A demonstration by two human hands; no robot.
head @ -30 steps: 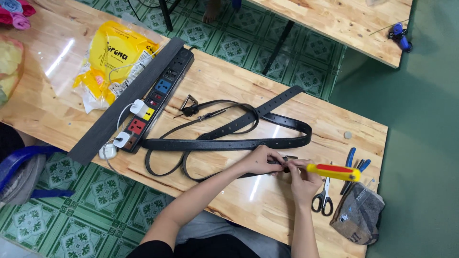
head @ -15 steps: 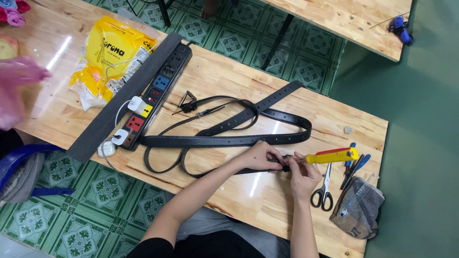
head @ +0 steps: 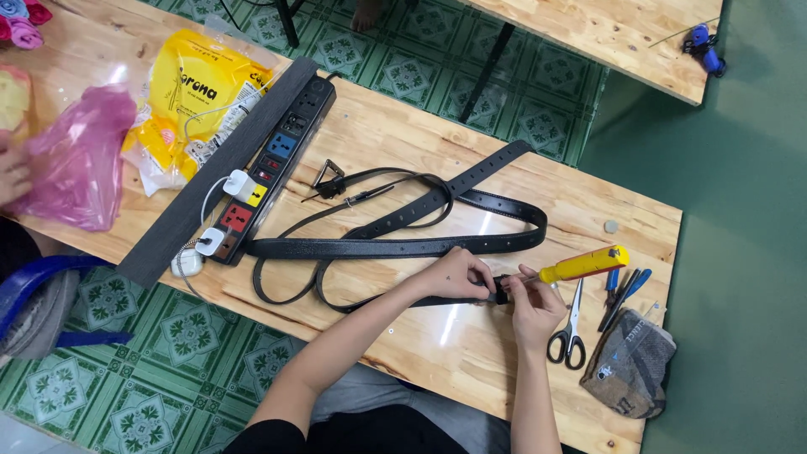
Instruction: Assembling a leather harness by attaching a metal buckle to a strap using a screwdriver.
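Note:
A black leather belt (head: 395, 245) lies in loops across the wooden table (head: 403, 126), its buckle (head: 329, 180) near the power strip. My left hand (head: 458, 276) pinches the belt's narrow end against the table. My right hand (head: 531, 301) grips a screwdriver with a yellow and red handle (head: 584, 264), its tip pointing at the belt right beside my left fingers. The spot where tip meets belt is hidden between my fingers.
A black power strip (head: 273, 168) with plugged white chargers lies left. A yellow bag (head: 197, 92) and a pink plastic bag (head: 80, 160), touched by another person's hand (head: 13, 172), sit far left. Scissors (head: 570, 336), blue-handled tools (head: 622, 294) and a grey pouch (head: 630, 366) lie right.
The pink bag and another person's hand have come in at the left. My hands stay on the belt end, the screwdriver handle tilting up slightly.

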